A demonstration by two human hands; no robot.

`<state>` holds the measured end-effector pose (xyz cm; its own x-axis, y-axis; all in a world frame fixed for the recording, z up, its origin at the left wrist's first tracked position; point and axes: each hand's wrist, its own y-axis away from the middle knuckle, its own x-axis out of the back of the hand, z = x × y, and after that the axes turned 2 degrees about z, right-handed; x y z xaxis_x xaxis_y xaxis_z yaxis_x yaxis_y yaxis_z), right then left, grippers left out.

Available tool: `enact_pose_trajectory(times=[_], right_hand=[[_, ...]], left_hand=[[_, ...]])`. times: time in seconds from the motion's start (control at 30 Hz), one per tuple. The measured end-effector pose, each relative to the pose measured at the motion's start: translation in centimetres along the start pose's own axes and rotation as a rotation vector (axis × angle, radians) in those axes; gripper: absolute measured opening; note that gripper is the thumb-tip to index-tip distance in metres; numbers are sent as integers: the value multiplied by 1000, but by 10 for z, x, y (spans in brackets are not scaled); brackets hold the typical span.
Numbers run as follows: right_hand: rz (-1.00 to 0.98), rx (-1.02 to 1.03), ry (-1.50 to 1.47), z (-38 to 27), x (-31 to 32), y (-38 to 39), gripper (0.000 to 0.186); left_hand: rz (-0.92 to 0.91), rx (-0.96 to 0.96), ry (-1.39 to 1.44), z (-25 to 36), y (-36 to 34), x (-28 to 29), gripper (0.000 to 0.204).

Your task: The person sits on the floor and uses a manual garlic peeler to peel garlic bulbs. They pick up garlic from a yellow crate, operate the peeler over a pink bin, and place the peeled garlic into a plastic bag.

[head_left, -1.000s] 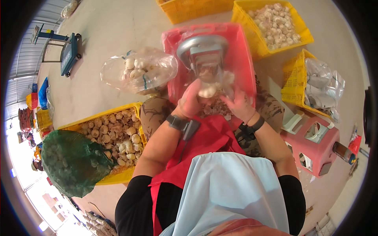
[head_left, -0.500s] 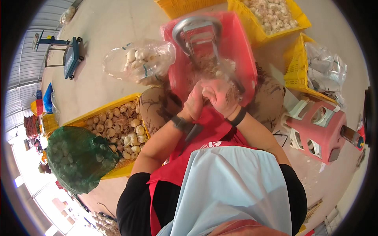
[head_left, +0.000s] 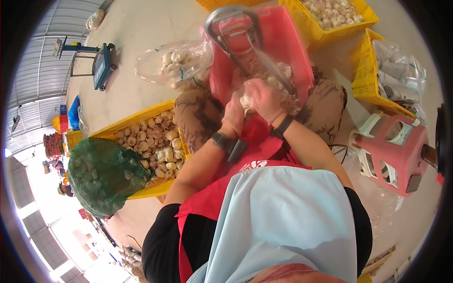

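Both my hands meet over the near edge of a red plastic tub (head_left: pixel 289 42). A whitish garlic bulb (head_left: pixel 246 103) shows between them. My left hand (head_left: pixel 233 114) is closed against its left side, and my right hand (head_left: pixel 265 101) is curled round it from the right, hiding part of it. Just beyond my hands, a grey metal frame with a rounded top (head_left: pixel 257 41) stands in the tub. Loose pale garlic skins (head_left: pixel 283 70) lie below and around it.
A yellow crate of garlic bulbs (head_left: pixel 163 141) stands left, with a green mesh bag (head_left: pixel 101 177) on its end. A clear bag of garlic (head_left: pixel 177 63) lies beside the tub. Yellow crates (head_left: pixel 325 35) and a red-and-white stool (head_left: pixel 391 151) are right. A blue platform scale (head_left: pixel 101 68) stands far left.
My hands have shifted slightly apart, and the garlic bulb between them now shows more plainly. The whole view has moved a little, with surroundings sliding right.
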<state>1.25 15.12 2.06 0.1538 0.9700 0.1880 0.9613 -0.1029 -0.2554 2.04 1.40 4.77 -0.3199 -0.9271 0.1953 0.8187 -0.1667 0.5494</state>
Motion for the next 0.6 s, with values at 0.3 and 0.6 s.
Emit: enact_pose_trajectory(times=[0.3,0.6], right_hand=[[-82,-42,64,10,8,-3,22],[-33,-251,-76,31,-16,15,22]], left_hand=[[-270,-246,198,-38,-16,8,55],[155,-921,-274,-30,-12,-13,58]])
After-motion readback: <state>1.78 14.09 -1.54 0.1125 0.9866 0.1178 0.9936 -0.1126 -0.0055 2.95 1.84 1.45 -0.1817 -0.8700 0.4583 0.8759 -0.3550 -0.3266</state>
